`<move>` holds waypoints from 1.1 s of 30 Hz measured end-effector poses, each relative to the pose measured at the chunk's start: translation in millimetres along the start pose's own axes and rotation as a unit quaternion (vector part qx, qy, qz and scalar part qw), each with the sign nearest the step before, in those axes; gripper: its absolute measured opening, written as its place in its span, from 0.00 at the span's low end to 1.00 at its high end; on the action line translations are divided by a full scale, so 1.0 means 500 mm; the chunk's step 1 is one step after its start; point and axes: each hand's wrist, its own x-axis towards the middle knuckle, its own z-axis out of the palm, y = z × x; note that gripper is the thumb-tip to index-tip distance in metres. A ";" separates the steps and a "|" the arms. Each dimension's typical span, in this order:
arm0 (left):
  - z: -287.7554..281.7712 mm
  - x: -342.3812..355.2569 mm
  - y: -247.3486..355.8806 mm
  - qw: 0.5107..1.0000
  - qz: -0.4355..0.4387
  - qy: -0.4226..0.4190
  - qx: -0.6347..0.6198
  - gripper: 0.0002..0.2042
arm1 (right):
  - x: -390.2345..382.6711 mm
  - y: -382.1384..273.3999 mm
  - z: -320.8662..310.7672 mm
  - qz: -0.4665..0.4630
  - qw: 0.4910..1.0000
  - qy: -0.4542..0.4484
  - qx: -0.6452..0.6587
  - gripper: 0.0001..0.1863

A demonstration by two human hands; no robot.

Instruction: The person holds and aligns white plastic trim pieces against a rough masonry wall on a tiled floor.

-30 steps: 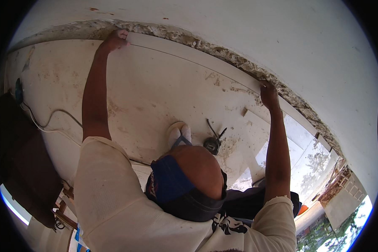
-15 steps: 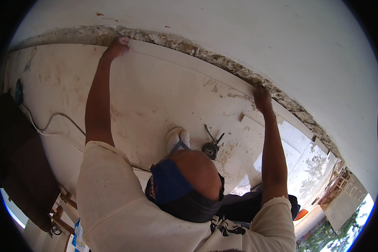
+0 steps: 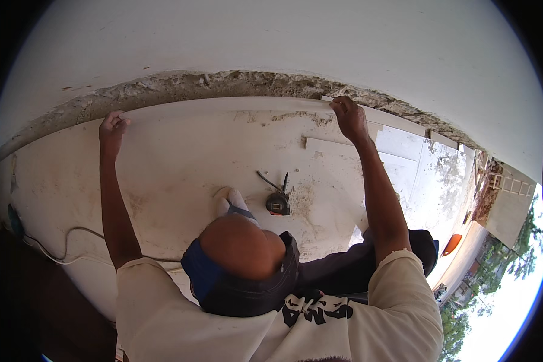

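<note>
A long pale tile strip (image 3: 223, 104) lies along the foot of the white wall, beside a rough chipped groove (image 3: 163, 85). My left hand (image 3: 113, 134) is closed at the strip's left end, thumb and fingers pinched on it. At the strip's right end my right hand (image 3: 349, 118) is closed too, its fingertips bent down onto the edge. A small pale piece shows just beyond those fingertips. Further right, another pale strip (image 3: 398, 120) continues along the wall.
A black tape measure (image 3: 277, 203) lies on the dusty floor near my foot (image 3: 238, 200), with a thin dark pointed tool (image 3: 285, 180) beside it. A loose tile strip (image 3: 338, 146) rests nearer me. At far left are a cable (image 3: 72, 232) and a dark teal tool (image 3: 15, 218).
My view has turned and shifted, so the wall edge runs flatter across it. Both hands have moved left in the picture, and the right hand's fingers have changed from a fist to a fingertip hold.
</note>
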 end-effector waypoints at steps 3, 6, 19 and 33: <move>0.099 -0.017 0.044 0.996 0.043 -0.009 0.072 0.13 | -0.027 0.085 -0.027 -0.049 0.996 0.054 -0.042 0.11; 0.153 -0.049 0.074 0.996 0.021 -0.022 0.079 0.11 | -0.049 0.133 -0.049 -0.082 0.992 0.070 -0.069 0.09; 0.389 -0.067 0.108 0.973 0.084 -0.142 0.161 0.09 | -0.108 0.323 -0.239 -0.078 0.973 -0.061 -0.209 0.10; 0.589 -0.181 0.197 0.876 0.349 -0.204 0.264 0.06 | -0.281 0.515 -0.279 -0.120 0.915 -0.020 -0.385 0.07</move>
